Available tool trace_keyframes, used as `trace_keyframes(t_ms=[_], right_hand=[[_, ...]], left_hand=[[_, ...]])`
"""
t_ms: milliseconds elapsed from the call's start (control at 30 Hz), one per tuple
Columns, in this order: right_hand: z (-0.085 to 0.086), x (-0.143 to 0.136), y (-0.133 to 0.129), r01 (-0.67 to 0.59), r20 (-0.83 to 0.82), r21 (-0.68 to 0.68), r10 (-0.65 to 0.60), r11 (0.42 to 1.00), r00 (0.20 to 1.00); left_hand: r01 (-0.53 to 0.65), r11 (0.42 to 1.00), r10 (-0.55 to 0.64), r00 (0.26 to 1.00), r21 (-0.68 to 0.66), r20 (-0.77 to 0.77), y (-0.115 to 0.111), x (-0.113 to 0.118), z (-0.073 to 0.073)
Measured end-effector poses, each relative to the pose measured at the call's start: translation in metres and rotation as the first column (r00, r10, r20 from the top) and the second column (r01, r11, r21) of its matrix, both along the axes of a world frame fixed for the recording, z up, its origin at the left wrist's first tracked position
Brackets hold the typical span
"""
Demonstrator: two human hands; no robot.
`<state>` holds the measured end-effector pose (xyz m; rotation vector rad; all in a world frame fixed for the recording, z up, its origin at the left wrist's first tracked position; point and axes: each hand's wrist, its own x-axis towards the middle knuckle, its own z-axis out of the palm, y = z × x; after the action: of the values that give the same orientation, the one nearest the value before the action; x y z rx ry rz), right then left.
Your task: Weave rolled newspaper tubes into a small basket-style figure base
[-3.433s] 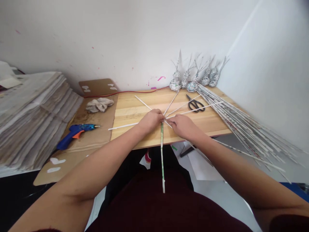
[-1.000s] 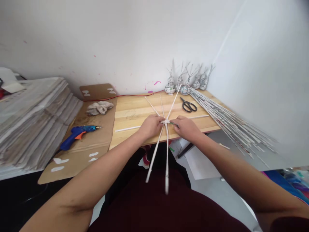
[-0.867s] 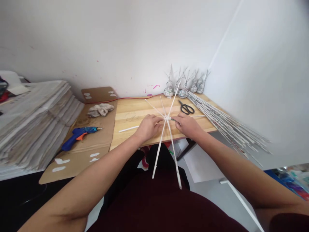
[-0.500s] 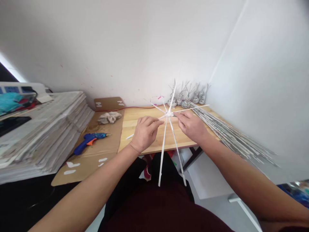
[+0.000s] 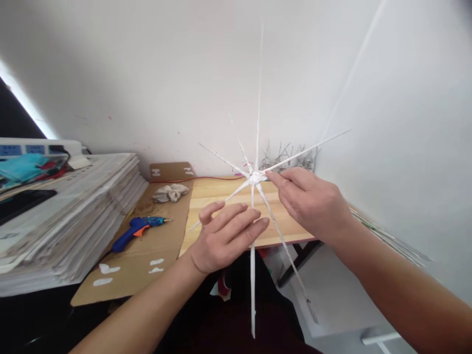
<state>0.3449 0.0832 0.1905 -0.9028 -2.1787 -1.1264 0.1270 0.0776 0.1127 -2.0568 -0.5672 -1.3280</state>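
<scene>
A star-shaped frame of white rolled-paper sticks (image 5: 255, 178) is held up over the table, its spokes spreading from a small woven centre. My right hand (image 5: 308, 199) pinches it at the right side of that centre, fingertips closed on the paper. Below and to the left, my left hand (image 5: 230, 236) has its fingers stretched out and apart, close to the spokes that point down and left. The left fingers pass over a downward spoke; whether they touch it I cannot tell.
On cardboard (image 5: 171, 258) at left lie a blue glue gun (image 5: 142, 228) and a crumpled cloth (image 5: 170, 192). A newspaper stack (image 5: 106, 216) bears a phone (image 5: 27, 204). Loose paper sticks (image 5: 394, 238) lie right, behind my arm; several small woven pieces (image 5: 282, 156) stand by the wall.
The star frame has come nearer and tilted up, with its spokes turned. My left hand has let go of a left spoke, moved down and spread its fingers. My right hand keeps its pinch.
</scene>
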Motion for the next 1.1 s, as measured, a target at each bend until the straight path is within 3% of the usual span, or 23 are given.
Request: trace_keyframes(t_ms=[133,233,300,367,533,667,767,933,1100], right_hand=[[0.017,0.001,0.007,-0.058,-0.067,0.04,0.06,0.998,0.996],[0.01,0.0,0.024,-0.071,-0.075,0.008,0.071,0.997,0.995],[-0.008,0.001,0.044,-0.055,-0.027,-0.077,0.053,0.995,0.998],[-0.038,0.005,0.069,-0.004,0.015,-0.222,0.007,0.975,1.0],[-0.12,0.021,0.114,0.171,0.112,-0.565,-0.13,0.807,0.985],[-0.155,0.027,0.125,0.191,0.132,-0.686,-0.137,0.702,0.982],[-0.166,0.029,0.128,0.145,0.09,-0.692,-0.114,0.707,0.989],[-0.173,0.033,0.133,0.061,0.009,-0.697,-0.076,0.715,0.997],[-0.171,0.035,0.138,-0.004,-0.049,-0.725,-0.046,0.689,0.998]], left_hand=[[-0.009,0.999,0.01,1.0,0.045,-0.029,-0.016,-0.001,0.015],[0.018,1.0,-0.017,0.999,0.022,-0.039,-0.016,0.003,0.012],[0.033,0.998,-0.035,0.998,-0.048,-0.051,-0.01,0.006,0.002],[0.019,0.985,-0.036,0.995,-0.173,-0.095,0.0,0.007,-0.012],[-0.16,0.861,0.027,0.962,-0.483,-0.271,0.03,0.002,-0.055],[-0.24,0.768,0.03,0.939,-0.593,-0.342,0.056,-0.004,-0.079],[-0.257,0.734,0.001,0.926,-0.629,-0.377,0.075,-0.001,-0.086],[-0.335,0.633,-0.053,0.881,-0.698,-0.471,0.101,0.018,-0.082],[-0.352,0.608,-0.126,0.842,-0.712,-0.524,0.13,0.032,-0.079]])
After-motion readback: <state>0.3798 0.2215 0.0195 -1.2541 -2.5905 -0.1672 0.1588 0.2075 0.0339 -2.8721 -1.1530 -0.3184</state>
